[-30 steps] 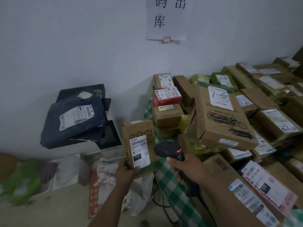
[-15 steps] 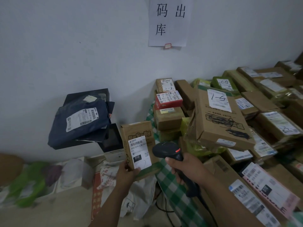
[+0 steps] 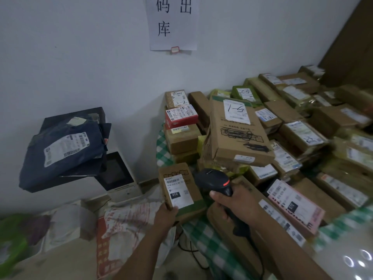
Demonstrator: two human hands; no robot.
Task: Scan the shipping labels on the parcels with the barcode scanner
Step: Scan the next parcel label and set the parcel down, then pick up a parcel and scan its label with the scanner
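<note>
Left hand (image 3: pixel 166 216) grips the lower corner of a small upright cardboard box (image 3: pixel 194 188), thumb over its white paper label (image 3: pixel 177 191), which faces the camera. Just right of the box, the right hand (image 3: pixel 237 203) is curled round the handle of a black plastic scanner (image 3: pixel 212 178) with a rounded head and an orange band. Behind, flat brown parcels (image 3: pixel 240 138) are stacked on a green checked cloth (image 3: pixel 212 251).
</note>
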